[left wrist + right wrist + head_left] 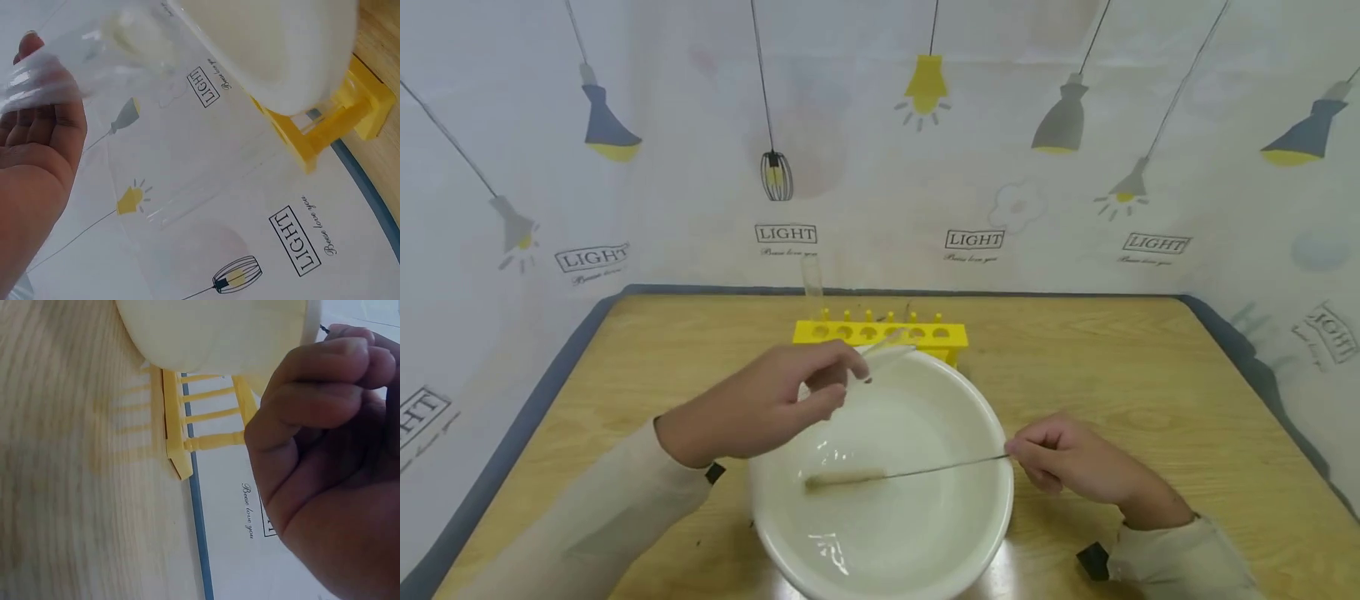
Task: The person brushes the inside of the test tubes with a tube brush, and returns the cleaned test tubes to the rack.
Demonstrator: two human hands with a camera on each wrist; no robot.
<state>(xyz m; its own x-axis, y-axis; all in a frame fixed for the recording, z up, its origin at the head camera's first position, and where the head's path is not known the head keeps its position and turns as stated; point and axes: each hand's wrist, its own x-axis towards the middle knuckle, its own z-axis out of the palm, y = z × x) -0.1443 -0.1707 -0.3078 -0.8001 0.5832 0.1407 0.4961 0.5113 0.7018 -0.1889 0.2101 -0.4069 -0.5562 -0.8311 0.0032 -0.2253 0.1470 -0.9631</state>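
A white basin of water stands in the middle of the table. My left hand is over its far left part and grips a clear test tube, which slants up toward the back. In the left wrist view the tube looks blurred and lies across the fingers. At the basin's right rim, my right hand pinches the thin wire end of a test tube brush. Its brownish bristles reach leftward over the basin, apart from the tube. The right wrist view shows curled fingers, with the brush mostly hidden.
Behind the basin is a yellow test tube rack with a row of holes and pegs. Another clear tube stands upright at the rack's left end. A patterned backdrop rises along the back edge of the wooden table.
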